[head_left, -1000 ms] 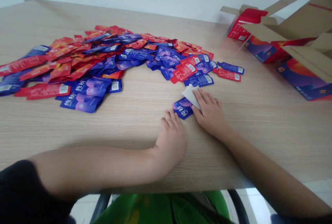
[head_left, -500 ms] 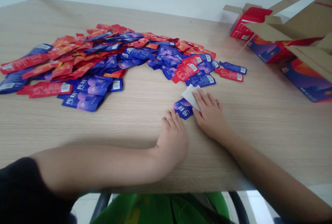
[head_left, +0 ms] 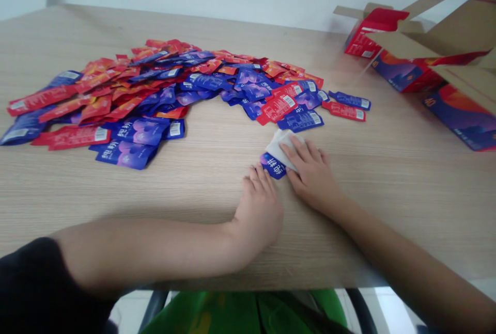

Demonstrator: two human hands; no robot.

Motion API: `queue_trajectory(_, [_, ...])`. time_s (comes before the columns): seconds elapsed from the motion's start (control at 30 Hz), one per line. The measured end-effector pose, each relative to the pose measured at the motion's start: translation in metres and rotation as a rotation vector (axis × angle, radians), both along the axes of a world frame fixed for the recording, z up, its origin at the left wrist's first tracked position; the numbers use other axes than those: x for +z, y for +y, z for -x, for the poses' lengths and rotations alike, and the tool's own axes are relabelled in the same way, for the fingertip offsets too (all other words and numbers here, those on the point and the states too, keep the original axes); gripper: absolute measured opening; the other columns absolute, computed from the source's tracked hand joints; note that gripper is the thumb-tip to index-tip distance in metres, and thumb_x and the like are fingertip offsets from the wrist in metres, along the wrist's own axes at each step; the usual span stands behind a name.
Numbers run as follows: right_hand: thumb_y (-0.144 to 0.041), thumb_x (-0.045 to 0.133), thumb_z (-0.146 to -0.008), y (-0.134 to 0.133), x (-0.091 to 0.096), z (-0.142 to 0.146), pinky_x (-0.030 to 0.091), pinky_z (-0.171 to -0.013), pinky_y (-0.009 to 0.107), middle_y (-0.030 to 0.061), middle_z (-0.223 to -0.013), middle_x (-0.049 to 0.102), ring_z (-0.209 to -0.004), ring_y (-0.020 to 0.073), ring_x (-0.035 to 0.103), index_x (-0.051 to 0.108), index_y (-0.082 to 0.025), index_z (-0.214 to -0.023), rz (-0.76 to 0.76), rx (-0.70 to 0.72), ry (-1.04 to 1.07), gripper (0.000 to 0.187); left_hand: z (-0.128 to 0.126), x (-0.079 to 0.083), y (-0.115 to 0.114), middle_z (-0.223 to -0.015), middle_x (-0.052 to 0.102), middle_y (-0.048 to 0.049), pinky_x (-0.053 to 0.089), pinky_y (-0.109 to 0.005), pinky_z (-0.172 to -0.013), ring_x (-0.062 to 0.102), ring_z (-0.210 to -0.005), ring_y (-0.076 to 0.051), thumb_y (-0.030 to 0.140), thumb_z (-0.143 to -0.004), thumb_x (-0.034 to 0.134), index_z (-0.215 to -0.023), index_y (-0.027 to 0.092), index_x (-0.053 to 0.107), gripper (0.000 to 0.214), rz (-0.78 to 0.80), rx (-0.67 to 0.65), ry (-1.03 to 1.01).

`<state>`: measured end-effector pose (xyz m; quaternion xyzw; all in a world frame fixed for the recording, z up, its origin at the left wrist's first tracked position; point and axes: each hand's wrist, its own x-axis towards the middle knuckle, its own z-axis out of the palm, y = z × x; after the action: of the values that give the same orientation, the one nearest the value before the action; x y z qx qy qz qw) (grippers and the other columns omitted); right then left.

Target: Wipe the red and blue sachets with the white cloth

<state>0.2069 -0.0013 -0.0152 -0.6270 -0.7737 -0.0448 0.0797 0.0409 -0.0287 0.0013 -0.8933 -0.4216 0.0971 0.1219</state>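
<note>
A small blue pouch [head_left: 274, 167] with white lettering and a purple pattern lies flat on the table. My left hand [head_left: 261, 202] is bent at the wrist, its fingers close together and their tips holding the pouch's near left edge down. Over the pouch's upper right part lies a folded white tissue [head_left: 276, 143]. My right hand [head_left: 312, 169] presses this tissue onto the pouch with its fingers, covering part of both. The pouch's far end is hidden beneath the tissue.
A wide heap of red and blue pouches [head_left: 155, 86] spreads across the table's far left and middle. One red pouch [head_left: 344, 111] and one blue pouch [head_left: 350, 100] lie at its right end. Open cartons [head_left: 406, 73] stand at the right. The wooden table [head_left: 217, 169] meets a wall behind.
My right hand has slid the tissue slightly left and toward me, covering more of the pouch. My left hand stays at the pouch's edge. The view has shifted a little.
</note>
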Motion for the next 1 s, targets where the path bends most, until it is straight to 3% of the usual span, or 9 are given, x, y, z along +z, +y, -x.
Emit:
queue_trajectory(0.13, [-0.024, 0.039, -0.092, -0.003, 0.007, 0.004, 0.032, -0.108, 0.055, 0.0009, -0.159, 0.03, -0.142, 0.0331, 0.027, 0.043, -0.03, -0.146, 0.066, 0.132, 0.007, 0.054, 0.0, -0.001, 0.0, -0.136, 0.042, -0.0412, 0.047, -0.049, -0.094, 0.051, -0.125, -0.047, 0.027, -0.088, 0.048, -0.134, -0.017, 0.043, 0.064, 0.007, -0.026, 0.014])
queue_trajectory(0.27, [-0.025, 0.036, -0.093, 0.008, 0.008, -0.019, 0.037, -0.106, 0.055, 0.0045, -0.155, 0.037, -0.135, 0.032, 0.041, 0.043, -0.026, -0.146, 0.039, -0.092, 0.06, 0.053, 0.001, 0.003, 0.004, -0.135, 0.043, -0.0416, 0.048, -0.05, -0.092, 0.053, -0.122, -0.047, 0.03, -0.088, 0.05, -0.135, -0.016, 0.042, 0.066, 0.019, -0.043, 0.046])
queue_trajectory(0.37, [-0.028, 0.035, -0.093, 0.017, 0.007, -0.037, 0.04, -0.102, 0.057, 0.0088, -0.152, 0.042, -0.131, 0.033, 0.045, 0.043, -0.021, -0.145, 0.039, -0.2, 0.08, 0.053, 0.003, 0.012, 0.017, -0.129, 0.051, -0.0404, 0.05, -0.046, -0.085, 0.058, -0.116, -0.045, 0.03, -0.09, 0.048, -0.127, -0.015, 0.051, 0.058, 0.034, -0.069, -0.024])
queue_trajectory(0.47, [-0.032, 0.038, -0.091, 0.021, 0.007, -0.043, 0.039, -0.102, 0.058, 0.0102, -0.152, 0.042, -0.131, 0.0339, 0.045, 0.044, -0.019, -0.144, 0.056, -0.214, 0.081, 0.054, 0.005, 0.023, 0.038, -0.104, 0.067, -0.0248, 0.052, -0.041, -0.074, 0.067, -0.093, -0.033, 0.035, -0.095, 0.041, -0.106, 0.001, 0.064, 0.042, 0.084, -0.047, -0.172])
queue_trajectory(0.53, [-0.031, 0.042, -0.089, 0.022, 0.008, -0.045, 0.04, -0.103, 0.057, 0.0115, -0.151, 0.043, -0.131, 0.034, 0.045, 0.045, -0.017, -0.143, 0.06, -0.198, 0.084, 0.056, 0.006, 0.024, 0.053, -0.098, 0.066, -0.0167, 0.051, -0.041, -0.076, 0.064, -0.092, -0.031, 0.043, -0.095, 0.044, -0.105, 0.008, 0.062, 0.041, 0.058, -0.023, -0.254])
queue_trajectory(0.63, [-0.021, 0.045, -0.084, 0.022, 0.008, -0.048, 0.041, -0.103, 0.054, 0.0131, -0.15, 0.044, -0.13, 0.0334, 0.046, 0.046, -0.015, -0.142, 0.066, -0.154, 0.097, 0.059, 0.006, 0.017, 0.074, -0.11, 0.061, -0.0157, 0.05, -0.039, -0.081, 0.057, -0.105, -0.032, 0.057, -0.086, 0.058, -0.114, 0.009, 0.056, 0.055, 0.054, 0.036, -0.337])
queue_trajectory(0.77, [-0.015, 0.046, -0.079, 0.024, 0.006, -0.053, 0.041, -0.104, 0.054, 0.0153, -0.146, 0.048, -0.129, 0.0334, 0.048, 0.049, -0.014, -0.138, 0.038, -0.103, 0.185, 0.059, 0.008, 0.001, 0.102, -0.116, 0.058, -0.0146, 0.046, -0.041, -0.091, 0.052, -0.111, -0.031, 0.068, -0.074, 0.065, -0.116, 0.011, 0.053, 0.072, 0.221, 0.055, -0.436])
queue_trajectory(0.9, [-0.014, 0.042, -0.081, 0.024, 0.009, -0.055, 0.043, -0.104, 0.05, 0.0168, -0.136, 0.058, -0.124, 0.0314, 0.054, 0.051, -0.012, -0.135, -0.029, -0.151, 0.352, 0.055, 0.009, -0.006, 0.118, -0.11, 0.06, -0.0115, 0.046, -0.04, -0.088, 0.055, -0.103, -0.029, 0.063, -0.064, 0.076, -0.111, 0.013, 0.054, 0.072, 0.291, 0.066, -0.566])
queue_trajectory(1.0, [-0.019, 0.043, -0.083, 0.023, 0.015, -0.054, 0.047, -0.095, 0.049, 0.0155, -0.126, 0.064, -0.112, 0.0322, 0.061, 0.053, -0.014, -0.133, -0.018, -0.234, 0.424, 0.051, 0.01, -0.002, 0.112, -0.108, 0.062, -0.0098, 0.047, -0.035, -0.081, 0.058, -0.097, -0.024, 0.039, -0.082, 0.068, -0.114, 0.014, 0.052, 0.044, 0.233, -0.004, -0.613])
